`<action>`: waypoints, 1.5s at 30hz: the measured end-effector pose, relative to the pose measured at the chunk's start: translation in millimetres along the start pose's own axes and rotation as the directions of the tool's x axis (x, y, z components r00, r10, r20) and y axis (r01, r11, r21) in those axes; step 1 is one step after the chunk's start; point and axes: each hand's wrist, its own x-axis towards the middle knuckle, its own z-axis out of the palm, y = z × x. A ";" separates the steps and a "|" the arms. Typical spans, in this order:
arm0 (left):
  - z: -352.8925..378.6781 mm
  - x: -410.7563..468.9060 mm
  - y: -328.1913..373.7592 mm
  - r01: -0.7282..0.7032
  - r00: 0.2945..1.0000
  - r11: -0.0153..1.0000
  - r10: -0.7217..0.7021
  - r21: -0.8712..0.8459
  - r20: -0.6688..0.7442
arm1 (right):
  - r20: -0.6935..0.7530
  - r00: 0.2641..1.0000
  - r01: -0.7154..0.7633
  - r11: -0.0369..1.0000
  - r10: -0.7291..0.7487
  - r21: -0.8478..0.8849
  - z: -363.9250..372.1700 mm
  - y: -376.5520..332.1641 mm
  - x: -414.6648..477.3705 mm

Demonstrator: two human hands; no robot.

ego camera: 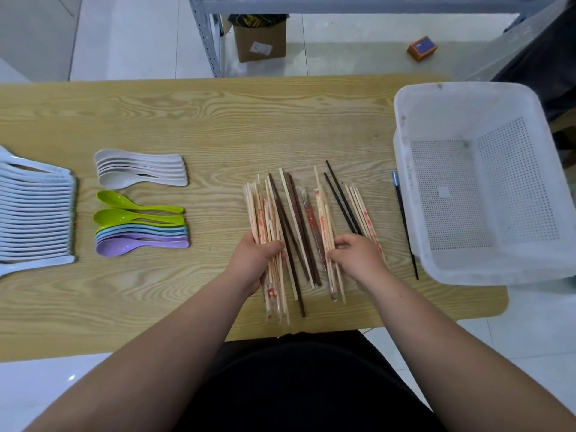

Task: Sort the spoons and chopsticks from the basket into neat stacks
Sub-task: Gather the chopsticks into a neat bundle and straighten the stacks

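1. Working from the near edge of the table, we curl our left hand round a bundle of pale chopsticks. Our right hand pinches the lower part of a wrapped pair.
2. Between the hands lie brown chopsticks, and black chopsticks lie just right of the wrapped pair. All of them are loosely fanned and not yet squared.
3. We judge these sticks light, stiff and quick to roll, and the wrappers look slick. Gripping near the lower ends and then tapping them level should keep a bundle together.
4. One dark stick lies alone, just beside the basket.
5. Well to the left, the spoons are nested in rows: coloured spoons, white spoons and pale blue spoons at the table's end.
6. At the far right, we see nothing left inside the basket.
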 end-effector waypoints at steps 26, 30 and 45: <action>4.3 -7.7 9.2 -0.204 0.979 0.978 0.204 -0.052 -0.014 | 0.252 0.957 0.101 0.979 -0.145 0.178 28.2 -21.0 -42.8; 2.8 -5.3 8.8 -0.177 0.984 0.980 0.174 -0.094 -0.038 | 0.284 0.950 0.081 0.980 -0.131 0.181 22.6 -22.7 -36.5; 16.5 -12.7 -3.5 -0.125 0.989 0.980 0.135 -0.153 0.053 | 0.088 0.965 0.220 0.942 -0.249 0.255 25.5 -33.0 -33.0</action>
